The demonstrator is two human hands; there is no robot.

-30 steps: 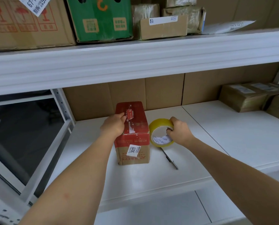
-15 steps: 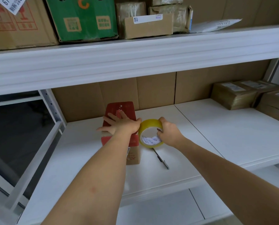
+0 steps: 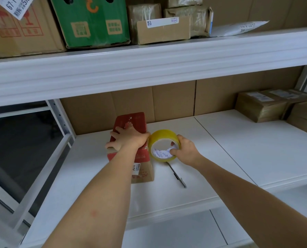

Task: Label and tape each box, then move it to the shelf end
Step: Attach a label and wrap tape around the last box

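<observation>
A red and brown cardboard box (image 3: 134,122) stands on the white middle shelf (image 3: 193,176), with a white label (image 3: 135,168) on its near face. My left hand (image 3: 127,139) lies flat across the box's top, fingers spread. Right beside the box, a yellow roll of tape (image 3: 162,137) is upright on its edge, touching the box's right side. My right hand (image 3: 184,151) grips the roll, with fingers hooked into its core. My left forearm hides the box's near left part.
A pen or cutter (image 3: 177,176) lies on the shelf below the tape roll. Several taped brown boxes (image 3: 261,105) sit at the shelf's right end. Cartons, among them a green box (image 3: 92,22), crowd the upper shelf. A metal upright (image 3: 59,117) borders the left.
My left hand went from pinching at the box's top to lying flat across it. The tape roll moved up against the box's right side in my right hand.
</observation>
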